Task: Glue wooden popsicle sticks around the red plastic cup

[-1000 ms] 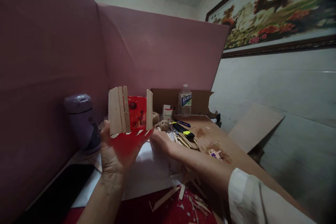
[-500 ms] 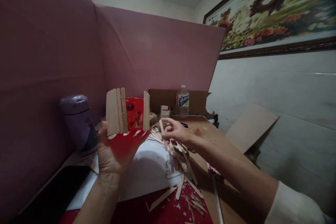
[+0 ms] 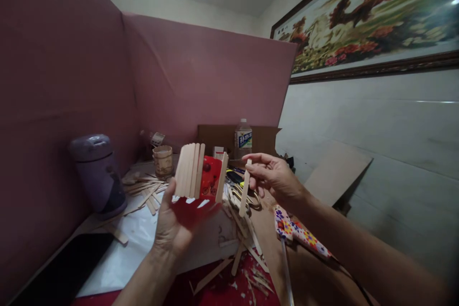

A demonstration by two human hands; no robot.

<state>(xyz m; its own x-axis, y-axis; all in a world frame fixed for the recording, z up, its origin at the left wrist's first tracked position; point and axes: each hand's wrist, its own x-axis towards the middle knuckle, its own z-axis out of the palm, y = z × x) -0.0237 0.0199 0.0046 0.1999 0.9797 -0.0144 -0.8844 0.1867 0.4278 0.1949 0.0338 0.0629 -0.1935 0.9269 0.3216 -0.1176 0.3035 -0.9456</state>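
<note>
My left hand [image 3: 174, 232] is wrapped round the lower part of a red container [image 3: 211, 177] with a bicycle picture, tilted to the right. Upright craft sticks [image 3: 188, 172] cover its left part side by side, and a couple more stand at its right edge; a red gap shows between them. In my right hand [image 3: 274, 177], thumb and fingers pinch the top of a single wooden craft stick [image 3: 245, 193], which hangs downward, apart from the container. Gold-handled scissors [image 3: 256, 201] lie behind that stick. A flower-patterned glue gun [image 3: 303, 236] rests below my right forearm.
Loose sticks [image 3: 152, 201] and scraps lie on white paper [image 3: 138, 234] and red cloth. A small stick-covered cup [image 3: 163, 160], a purple flask [image 3: 98, 174], a plastic bottle [image 3: 244, 138] and a black flat object [image 3: 68, 267] stand or lie around. Pink panels [image 3: 204, 76] rise behind.
The container has shifted right in my left hand and tilted. My right hand has moved right with the stick, now held by its top end. The view has turned, showing the cup and glue gun.
</note>
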